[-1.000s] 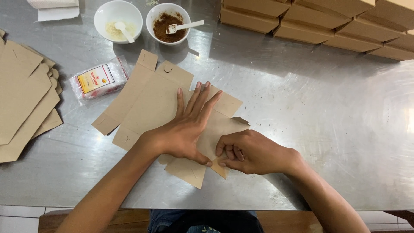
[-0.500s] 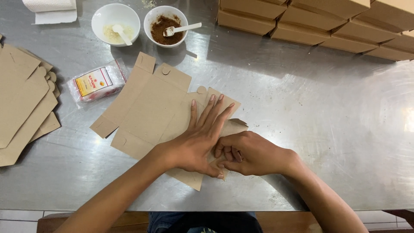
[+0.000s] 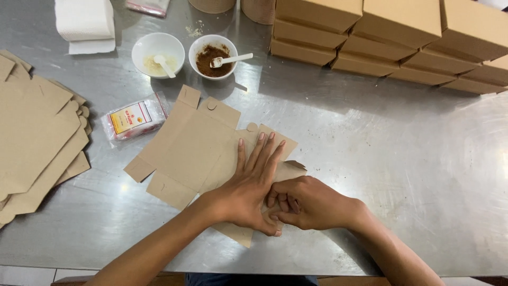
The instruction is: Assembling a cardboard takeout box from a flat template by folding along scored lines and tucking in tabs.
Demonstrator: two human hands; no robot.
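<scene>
I see the left hand [image 3: 246, 193] pressed flat, grip released, on the flat cardboard box blank [image 3: 201, 153] lying on the steel tabletop [image 3: 370, 159]. Right hand [image 3: 307, 204], fingers curled, grasps the blank's near flap beside it.

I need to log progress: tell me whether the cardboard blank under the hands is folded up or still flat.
Mostly flat: the cardboard blank lies spread on the table, left hand pressing it down; right hand bends one flap.

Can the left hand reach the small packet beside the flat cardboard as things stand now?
Probably yes: the left hand lies flat on the cardboard blank, and only bare steel table and cardboard lie between it and the packet.
</scene>
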